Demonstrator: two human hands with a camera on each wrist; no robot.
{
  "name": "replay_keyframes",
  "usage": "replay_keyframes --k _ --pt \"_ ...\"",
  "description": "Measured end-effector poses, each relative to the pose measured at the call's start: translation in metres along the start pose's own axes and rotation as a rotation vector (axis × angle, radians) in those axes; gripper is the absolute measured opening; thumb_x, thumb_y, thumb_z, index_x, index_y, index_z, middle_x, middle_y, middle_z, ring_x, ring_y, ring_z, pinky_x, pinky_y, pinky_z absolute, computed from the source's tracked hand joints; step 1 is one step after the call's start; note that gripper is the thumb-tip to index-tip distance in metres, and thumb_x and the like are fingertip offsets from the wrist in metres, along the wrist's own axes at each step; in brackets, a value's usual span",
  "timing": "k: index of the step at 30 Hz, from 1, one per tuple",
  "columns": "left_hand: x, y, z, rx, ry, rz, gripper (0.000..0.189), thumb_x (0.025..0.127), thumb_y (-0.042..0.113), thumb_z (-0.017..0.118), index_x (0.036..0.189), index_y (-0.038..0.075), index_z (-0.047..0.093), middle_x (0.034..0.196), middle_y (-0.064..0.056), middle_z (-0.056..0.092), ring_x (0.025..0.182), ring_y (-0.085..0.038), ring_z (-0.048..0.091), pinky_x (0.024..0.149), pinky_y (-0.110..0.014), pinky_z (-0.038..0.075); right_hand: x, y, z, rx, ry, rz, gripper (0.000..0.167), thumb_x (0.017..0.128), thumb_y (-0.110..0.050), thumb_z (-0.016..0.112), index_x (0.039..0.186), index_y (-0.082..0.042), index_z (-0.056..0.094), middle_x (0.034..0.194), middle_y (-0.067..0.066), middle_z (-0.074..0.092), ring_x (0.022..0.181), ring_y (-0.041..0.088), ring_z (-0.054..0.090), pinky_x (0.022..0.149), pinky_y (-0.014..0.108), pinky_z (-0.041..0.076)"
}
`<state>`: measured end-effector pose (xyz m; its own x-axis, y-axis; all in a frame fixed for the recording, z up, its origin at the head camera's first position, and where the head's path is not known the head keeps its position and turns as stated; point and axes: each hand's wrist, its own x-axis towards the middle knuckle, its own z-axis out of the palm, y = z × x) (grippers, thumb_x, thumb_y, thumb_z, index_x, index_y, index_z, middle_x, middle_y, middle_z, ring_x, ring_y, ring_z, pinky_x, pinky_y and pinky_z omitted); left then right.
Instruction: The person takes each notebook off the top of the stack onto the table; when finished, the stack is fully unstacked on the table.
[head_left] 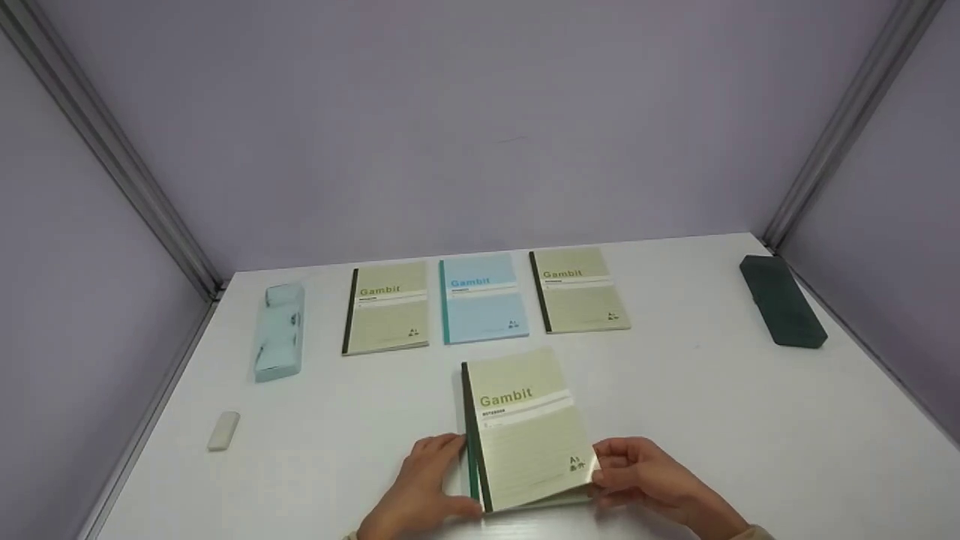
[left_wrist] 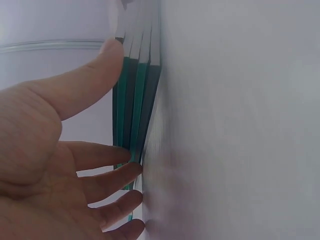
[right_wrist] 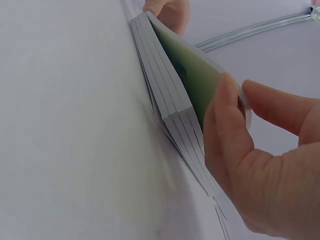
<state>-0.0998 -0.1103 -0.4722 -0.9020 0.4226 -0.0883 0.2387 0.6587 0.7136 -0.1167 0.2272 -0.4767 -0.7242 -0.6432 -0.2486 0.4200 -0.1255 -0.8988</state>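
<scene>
Pinched by right hand [head_left: 645, 478], pale-olive dark-spined paper notebook [head_left: 525, 439] being held corner-up; green-and-dark-spined notebook stack [left_wrist: 139, 95] beneath being braced, seemingly against sliding, by left hand [head_left: 424, 486], fingers apart.

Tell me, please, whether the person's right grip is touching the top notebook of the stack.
Touching: the right wrist view plainly shows the right grip pinching the raised edge of the top notebook between thumb and fingers.

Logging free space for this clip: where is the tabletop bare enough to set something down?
Bare patches lie between the rightmost notebook and the dark case, and between the small white block and the left hand. Crowded: the notebook row and the stack between that hand and the right hand.
</scene>
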Motion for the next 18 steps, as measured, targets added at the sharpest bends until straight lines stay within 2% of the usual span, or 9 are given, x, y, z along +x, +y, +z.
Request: replay_keyframes --k 4,10,15,18 --pt "0.0 0.001 0.0 0.01 0.005 -0.007 0.095 0.07 0.045 0.082 0.14 -0.005 0.041 0.139 -0.021 0.044 0.128 -0.043 0.032 0.104 -0.063 0.025 -0.003 -0.003 -0.001 0.085 0.005 -0.031 0.022 0.091 0.005 0.055 0.111 -0.003 0.06 0.102 0.008 0.07 0.089 0.015 0.066 0.076 0.031 0.056" --pt "0.002 0.002 -0.001 0.011 -0.003 -0.026 0.094 0.07 0.043 0.082 0.141 -0.004 0.041 0.139 -0.021 0.043 0.13 -0.044 0.031 0.105 -0.063 0.024 -0.008 -0.013 0.0 0.179 -0.042 -0.062 0.026 0.095 0.005 0.049 0.116 -0.006 0.059 0.114 0.011 0.066 0.099 0.021 0.065 0.085 0.039 0.054" --pt "0.002 0.001 0.001 0.01 -0.001 -0.027 0.093 0.071 0.042 0.083 0.141 -0.004 0.041 0.139 -0.02 0.043 0.13 -0.041 0.031 0.106 -0.06 0.024 -0.01 -0.021 -0.001 0.206 -0.044 -0.09 0.029 0.096 0.005 0.046 0.119 -0.008 0.059 0.119 0.01 0.065 0.107 0.022 0.063 0.094 0.045 0.049" --pt "0.002 0.001 0.002 -0.004 -0.007 -0.049 0.094 0.07 0.041 0.083 0.141 -0.003 0.041 0.14 -0.019 0.043 0.131 -0.039 0.031 0.107 -0.059 0.024 -0.009 -0.025 -0.001 0.198 -0.017 -0.108 0.029 0.097 0.004 0.046 0.118 -0.01 0.059 0.118 0.008 0.065 0.109 0.021 0.061 0.095 0.045 0.048"
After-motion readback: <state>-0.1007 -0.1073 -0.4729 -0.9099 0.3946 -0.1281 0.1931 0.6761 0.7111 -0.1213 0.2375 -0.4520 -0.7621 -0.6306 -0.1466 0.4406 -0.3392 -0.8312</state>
